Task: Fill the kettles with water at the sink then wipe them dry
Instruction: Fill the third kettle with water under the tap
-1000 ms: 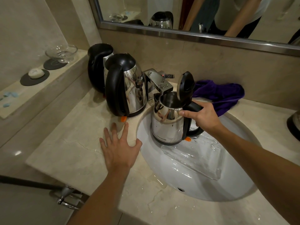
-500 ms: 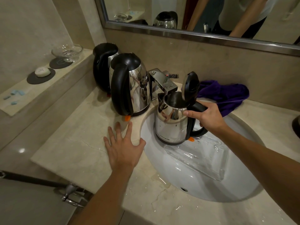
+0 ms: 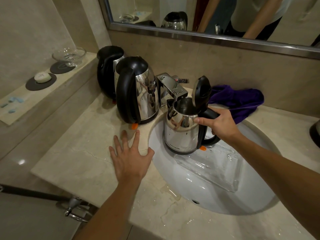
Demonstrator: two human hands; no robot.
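Three kettles show at this sink, and going by how they stand you are somewhere in the filling stage, with no wiping begun as far as I can judge.

At far left, against the wall, stands the back kettle (image 3: 108, 71), lid down, on the marble counter (image 3: 78, 153). Just in front of it and to its right is the middle kettle (image 3: 138, 90), lid also down, upright at the basin's rim. Whether either already holds water you cannot tell from here; their insides are hidden.

Your left hand (image 3: 129, 158) lies flat on the counter near the basin's left edge, fingers spread wide and holding nothing, just near of the middle kettle's orange switch.

Right of that kettle sits the chrome faucet (image 3: 170, 87), its spout reaching over the open mouth of the small kettle (image 3: 181, 130). That kettle is held upright over the white sink (image 3: 190, 184), lid (image 3: 201, 90) flipped up. Your right hand (image 3: 223, 123) grips its black handle, fingers curled round it, thumb along the steel rim. No stream of water is plainly visible, and the level inside is too dark to read.

Behind your right hand, at the far right of the counter, the purple cloth (image 3: 242, 101) lies bunched and untouched, so drying looks wholly ahead. The sink and the near counter are wet.
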